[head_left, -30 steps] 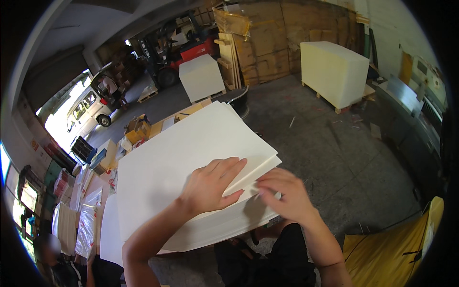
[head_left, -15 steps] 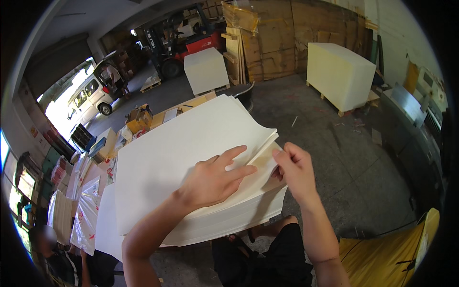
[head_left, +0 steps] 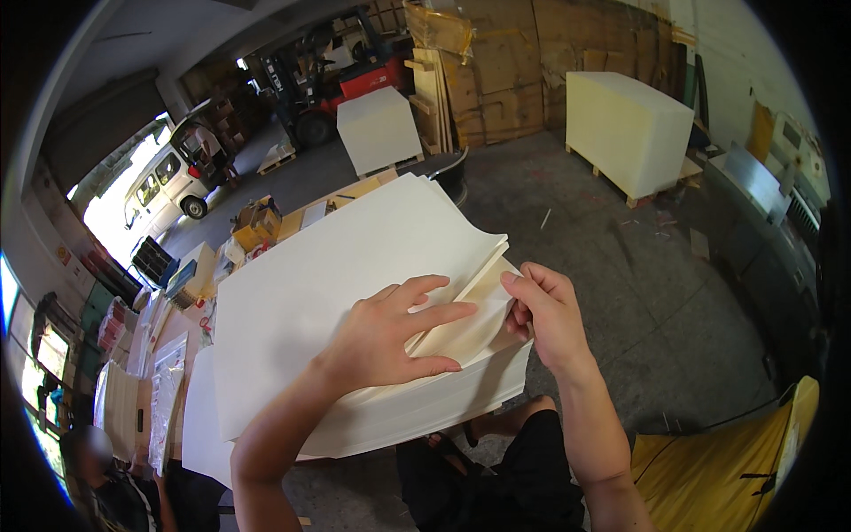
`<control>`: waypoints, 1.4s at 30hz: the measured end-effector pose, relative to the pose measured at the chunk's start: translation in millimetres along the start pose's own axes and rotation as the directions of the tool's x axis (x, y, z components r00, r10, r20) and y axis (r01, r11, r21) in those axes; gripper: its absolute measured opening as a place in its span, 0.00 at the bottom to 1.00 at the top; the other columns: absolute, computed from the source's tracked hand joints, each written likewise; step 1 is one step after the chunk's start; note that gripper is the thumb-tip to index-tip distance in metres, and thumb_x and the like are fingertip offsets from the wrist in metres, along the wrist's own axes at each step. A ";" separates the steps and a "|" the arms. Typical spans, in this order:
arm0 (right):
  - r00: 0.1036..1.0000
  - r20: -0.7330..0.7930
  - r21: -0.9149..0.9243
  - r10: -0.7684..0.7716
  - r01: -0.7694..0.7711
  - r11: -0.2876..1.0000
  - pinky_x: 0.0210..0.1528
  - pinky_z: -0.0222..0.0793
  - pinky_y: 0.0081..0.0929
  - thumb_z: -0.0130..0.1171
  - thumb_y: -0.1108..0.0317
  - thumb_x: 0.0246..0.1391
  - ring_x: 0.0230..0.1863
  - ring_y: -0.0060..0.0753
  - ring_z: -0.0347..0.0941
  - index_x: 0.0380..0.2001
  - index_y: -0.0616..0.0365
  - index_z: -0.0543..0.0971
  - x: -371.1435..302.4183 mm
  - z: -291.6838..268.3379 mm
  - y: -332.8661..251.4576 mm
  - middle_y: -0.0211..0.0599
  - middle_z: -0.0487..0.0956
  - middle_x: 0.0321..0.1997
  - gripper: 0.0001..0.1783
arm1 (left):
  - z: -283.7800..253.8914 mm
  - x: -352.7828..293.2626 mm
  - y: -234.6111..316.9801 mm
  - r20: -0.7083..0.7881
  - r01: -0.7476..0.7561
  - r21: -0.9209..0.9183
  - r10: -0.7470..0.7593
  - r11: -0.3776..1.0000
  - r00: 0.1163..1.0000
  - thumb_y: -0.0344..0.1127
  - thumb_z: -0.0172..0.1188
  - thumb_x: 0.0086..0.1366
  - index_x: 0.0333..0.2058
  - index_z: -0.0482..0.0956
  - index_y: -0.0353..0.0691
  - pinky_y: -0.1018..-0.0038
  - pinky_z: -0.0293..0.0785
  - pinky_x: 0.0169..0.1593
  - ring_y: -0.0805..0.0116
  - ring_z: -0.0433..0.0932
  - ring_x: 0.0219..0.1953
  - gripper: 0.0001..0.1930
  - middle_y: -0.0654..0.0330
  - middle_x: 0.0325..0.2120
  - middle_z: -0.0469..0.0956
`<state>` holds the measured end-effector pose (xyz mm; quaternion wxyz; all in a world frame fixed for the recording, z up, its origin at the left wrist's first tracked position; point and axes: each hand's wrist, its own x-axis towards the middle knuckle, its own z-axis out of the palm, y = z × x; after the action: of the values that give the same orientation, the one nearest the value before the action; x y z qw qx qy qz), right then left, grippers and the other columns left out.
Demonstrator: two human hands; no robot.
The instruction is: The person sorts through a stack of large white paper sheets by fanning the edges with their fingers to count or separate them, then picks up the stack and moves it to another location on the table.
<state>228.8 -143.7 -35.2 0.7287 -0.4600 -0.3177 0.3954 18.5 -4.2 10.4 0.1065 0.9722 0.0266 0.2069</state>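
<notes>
One thick stack of white paper [head_left: 292,284] lies in the foreground, the left hand [head_left: 390,332] spread loosely on top, the lower layers [head_left: 434,412] unparted, an upper batch [head_left: 484,268] already raised at the right corner, paper beneath [head_left: 490,308] pinched by the right hand [head_left: 543,310].

Paper stack [head_left: 328,266] — smooth, matt faces are shown | plastic wrapping [head_left: 165,403]: clear, glossy, creased | pallet [head_left: 633,201]: bare wood is exposed | panels [head_left: 501,80]: cardboard, matt, scuffed | floor [head_left: 629,301]: dull, concrete-like, marked | yellow cover [head_left: 718,461]: cloth-like, creased
</notes>
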 end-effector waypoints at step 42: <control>0.999 0.034 0.058 -0.029 0.027 0.998 0.21 0.60 0.19 0.63 0.59 0.71 0.20 0.17 0.75 0.19 0.51 0.73 7.4 -4.5 5.0 0.24 0.76 0.19 0.23 | -6.3 0.6 -3.6 0.047 0.002 -0.034 0.000 0.999 0.999 0.46 0.72 0.64 0.61 0.83 0.62 0.61 0.85 0.50 0.50 0.86 0.48 0.26 0.50 0.63 0.76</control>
<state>234.7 -137.9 -40.8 0.7414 -0.4275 -0.3254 0.4021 16.5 0.7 15.5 0.1237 0.9748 0.0211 0.1845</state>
